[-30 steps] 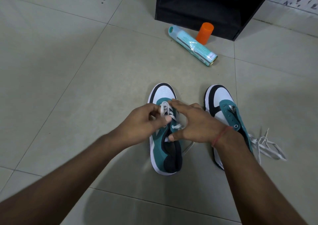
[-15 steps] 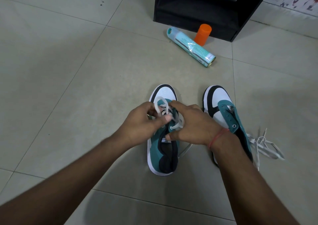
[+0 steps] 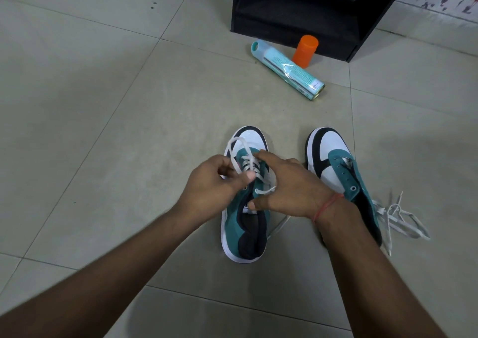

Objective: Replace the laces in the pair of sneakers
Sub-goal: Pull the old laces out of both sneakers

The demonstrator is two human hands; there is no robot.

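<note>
Two teal, white and black sneakers on a pale tiled floor point(image 3: 90, 105), toes pointing away, side by side but apart. Left sneaker point(image 3: 244, 224) partly threaded with a white lace point(image 3: 239, 154): crossings over the forward eyelets, a loose loop arching up over the white toe cap, one end trailing out onto the tile on the right side near the heel. Left hand point(image 3: 214, 185) above the near-left side of the eyelet rows, fingers curled, thumb and forefinger pinching a strand of that lace where the loop comes down. Right hand point(image 3: 289, 186) resting over the right side of the same shoe, fingers bent and laid on the upper, forefinger reaching to the teal tongue area, thumb point(image 3: 254, 205) pressed against the collar edge; a thin red thread around the wrist point(image 3: 327, 207). Hard to tell whether the right fingers also catch a strand. Right sneaker point(image 3: 333, 162) unlaced, eyelets bare, partly hidden behind the right forearm. Loose pile of white laces point(image 3: 399, 218) on the floor just beside its heel end. Farther off, a light-blue spray can point(image 3: 287, 70) lying on its side, an orange cap point(image 3: 305, 50) upright just behind it, both in front of a black cabinet point(image 3: 297, 14).
</note>
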